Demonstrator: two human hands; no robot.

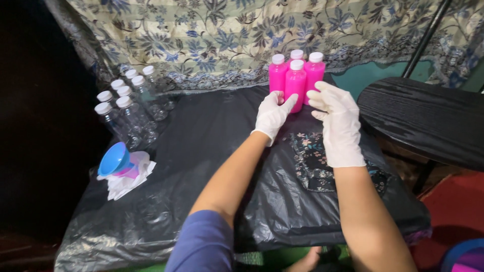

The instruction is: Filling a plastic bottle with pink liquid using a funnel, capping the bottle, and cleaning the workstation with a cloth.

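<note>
I am resting both gloved hands, left hand [272, 113] and right hand [339, 121], against the pink bottles [295, 80] at the bench's [201, 151] far edge, fingers loosely spread. They seem to be touching, not gripping. Clear bottles [128, 108] and a blue funnel [114, 159] are sitting well left.

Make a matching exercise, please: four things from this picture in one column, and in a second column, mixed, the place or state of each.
Things:
1. pink bottles
2. clear bottles
3. blue funnel
4. black plastic sheet

Places or states:
A. lies on white paper, near the left edge
B. empty, with white caps, grouped at the back left
C. spread out under everything, with a torn hole
D. filled, standing together, with the left hand and the right hand, both gloved, at the front one

Pairs: 1-D, 2-B, 3-A, 4-C
</note>
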